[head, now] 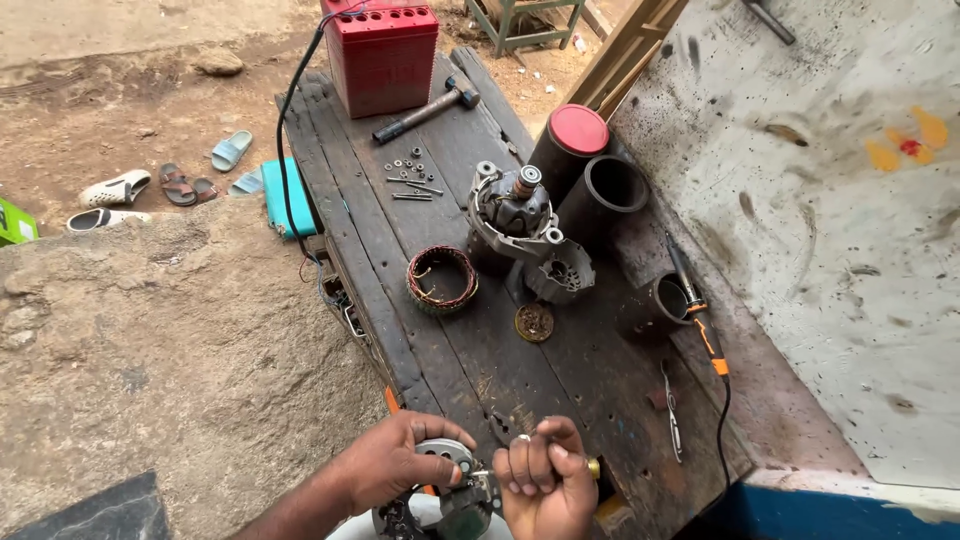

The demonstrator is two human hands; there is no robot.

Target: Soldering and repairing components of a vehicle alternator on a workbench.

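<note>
— Far left?
— Loose sandals on bare dirt, well apart from the bench. Nearer, a teal container tucked against the edge of the dark wooden workbench.

— Bottom edge, near side?
— Left hand, fingers clamped over the top of a round metal housing part, held low at the bench's near end. Just right of it, right hand, fingers curled tight together around a thin tool with a brass-coloured end, tip touching the housing part.

— Middle of the bench?
— Copper-wound stator ring lying flat. Beside it to the right, a partly stripped alternator body standing upright, a small round disc just in front. Behind, scattered washers and bolts, a hammer, a red battery at the far end.

— Further right?
— Dark pipe sections, one capped red. Then an orange-handled tool with a black cord, lying near the stained wall panel.
</note>
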